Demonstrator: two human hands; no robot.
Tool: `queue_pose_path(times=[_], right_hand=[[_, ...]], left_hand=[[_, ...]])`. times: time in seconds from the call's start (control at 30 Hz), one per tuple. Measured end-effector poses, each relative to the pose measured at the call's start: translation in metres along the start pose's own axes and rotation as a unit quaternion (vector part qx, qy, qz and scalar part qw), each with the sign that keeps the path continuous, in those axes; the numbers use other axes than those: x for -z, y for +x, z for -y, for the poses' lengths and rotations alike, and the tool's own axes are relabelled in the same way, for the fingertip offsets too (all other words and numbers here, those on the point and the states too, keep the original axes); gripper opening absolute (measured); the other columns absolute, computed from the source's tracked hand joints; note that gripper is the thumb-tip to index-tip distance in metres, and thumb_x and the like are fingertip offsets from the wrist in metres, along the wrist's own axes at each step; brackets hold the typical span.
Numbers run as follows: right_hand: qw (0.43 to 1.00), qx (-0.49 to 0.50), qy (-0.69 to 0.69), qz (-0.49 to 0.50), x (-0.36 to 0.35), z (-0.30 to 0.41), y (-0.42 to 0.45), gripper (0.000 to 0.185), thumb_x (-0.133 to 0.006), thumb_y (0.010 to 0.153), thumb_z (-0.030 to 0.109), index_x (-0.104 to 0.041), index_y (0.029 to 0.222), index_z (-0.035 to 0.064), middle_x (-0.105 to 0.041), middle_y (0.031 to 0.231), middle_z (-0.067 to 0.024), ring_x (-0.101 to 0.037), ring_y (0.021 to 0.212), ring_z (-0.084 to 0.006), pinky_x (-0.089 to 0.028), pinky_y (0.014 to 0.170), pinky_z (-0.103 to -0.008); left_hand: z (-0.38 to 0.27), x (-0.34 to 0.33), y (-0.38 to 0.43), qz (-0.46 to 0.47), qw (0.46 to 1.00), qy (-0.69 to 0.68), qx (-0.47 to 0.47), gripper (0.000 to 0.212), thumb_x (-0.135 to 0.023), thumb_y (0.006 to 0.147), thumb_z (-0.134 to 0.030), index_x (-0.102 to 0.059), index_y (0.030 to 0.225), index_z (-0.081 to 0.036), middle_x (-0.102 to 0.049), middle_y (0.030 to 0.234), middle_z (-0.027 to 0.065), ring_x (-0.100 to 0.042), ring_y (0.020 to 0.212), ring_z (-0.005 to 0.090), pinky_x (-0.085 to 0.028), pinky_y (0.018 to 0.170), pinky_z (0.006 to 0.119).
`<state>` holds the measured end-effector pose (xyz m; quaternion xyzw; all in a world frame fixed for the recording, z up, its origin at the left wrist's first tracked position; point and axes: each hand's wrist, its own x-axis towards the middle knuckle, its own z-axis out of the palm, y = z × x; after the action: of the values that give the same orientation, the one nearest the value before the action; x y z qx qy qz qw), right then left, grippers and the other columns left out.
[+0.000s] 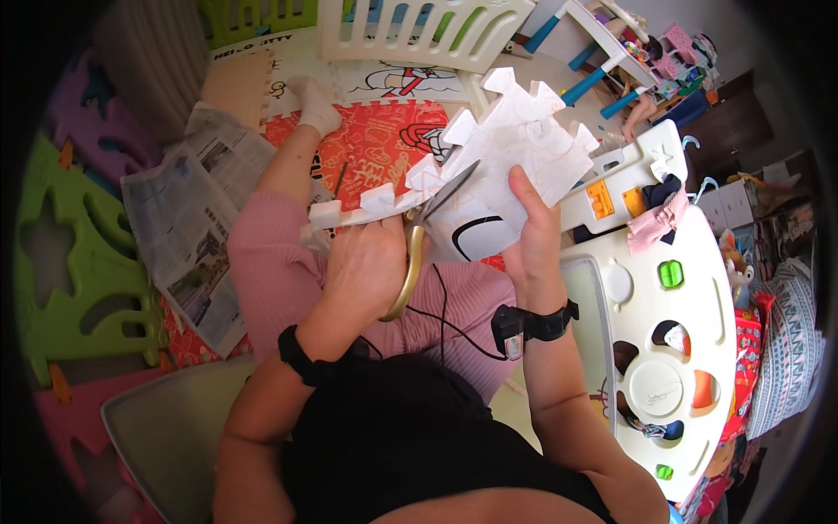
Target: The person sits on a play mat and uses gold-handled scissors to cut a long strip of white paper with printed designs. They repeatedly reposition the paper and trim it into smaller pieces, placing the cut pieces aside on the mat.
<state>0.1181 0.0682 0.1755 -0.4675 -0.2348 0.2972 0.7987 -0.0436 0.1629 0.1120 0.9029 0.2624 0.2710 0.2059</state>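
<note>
My left hand (370,262) grips gold-handled scissors (411,262). The dark blade points up and right, across a white interlocking foam mat tile (524,141); the other blade is not clearly seen. A narrow toothed strip of foam (376,203) runs along the blade's left side, just above my left fingers; whether it is still joined to the tile is unclear. My right hand (537,229) holds the tile's lower right part, its thumb on the near face and its other fingers mostly behind. A curved black line marks the tile's lower part, above my lap.
Newspaper sheets (203,196) lie left of my leg on red printed matting (366,150). A white play fence (425,33) stands ahead, green fence panels (78,249) at left. A cream play table (700,288) curves along the right. A person's leg (638,118) shows at upper right.
</note>
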Motion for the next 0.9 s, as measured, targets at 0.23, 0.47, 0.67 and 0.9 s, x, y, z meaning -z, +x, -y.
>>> queue_pose_path(times=[0.23, 0.47, 0.67, 0.9], right_hand=[[0.998, 0.049, -0.026, -0.035, 0.002, -0.012, -0.002, 0.054, -0.072, 0.089, 0.009, -0.050, 0.137, -0.0018, -0.061, 0.131, -0.0127, -0.061, 0.117, -0.0224, -0.048, 0.101, -0.0353], [0.998, 0.047, -0.036, -0.030, 0.002, -0.016, 0.005, 0.053, -0.075, 0.087, 0.009, -0.053, 0.134, -0.0027, -0.061, 0.131, -0.0116, -0.060, 0.116, -0.0203, -0.047, 0.100, -0.0343], [0.996, 0.077, -0.047, -0.026, 0.001, -0.014, 0.004, 0.054, -0.075, 0.087, 0.010, -0.053, 0.135, -0.0023, -0.061, 0.131, -0.0114, -0.059, 0.117, -0.0204, -0.045, 0.102, -0.0341], [0.995, 0.096, -0.029, -0.028, 0.000, -0.015, 0.002, 0.052, -0.075, 0.087, 0.010, -0.054, 0.134, -0.0024, -0.062, 0.129, -0.0107, -0.059, 0.116, -0.0198, -0.046, 0.101, -0.0333]], left_hand=[[0.026, -0.028, -0.002, -0.118, 0.988, -0.055, -0.087, 0.027, -0.068, 0.080, -0.013, -0.065, 0.101, 0.004, -0.064, 0.081, 0.0223, -0.063, 0.071, 0.0410, -0.052, 0.066, 0.046], [0.026, -0.017, -0.003, 0.001, 0.986, -0.164, 0.011, 0.023, -0.070, 0.081, -0.013, -0.064, 0.098, 0.002, -0.063, 0.074, 0.0214, -0.062, 0.064, 0.0405, -0.051, 0.062, 0.043], [0.007, 0.007, 0.015, -0.006, 0.999, -0.041, -0.021, 0.038, -0.067, 0.088, -0.031, -0.063, 0.100, 0.005, -0.067, 0.077, 0.0238, -0.067, 0.073, 0.0418, -0.054, 0.068, 0.050], [0.000, 0.002, 0.014, -0.002, 1.000, 0.009, 0.006, 0.034, -0.065, 0.088, -0.026, -0.061, 0.098, 0.006, -0.066, 0.075, 0.0247, -0.067, 0.072, 0.0426, -0.054, 0.067, 0.049]])
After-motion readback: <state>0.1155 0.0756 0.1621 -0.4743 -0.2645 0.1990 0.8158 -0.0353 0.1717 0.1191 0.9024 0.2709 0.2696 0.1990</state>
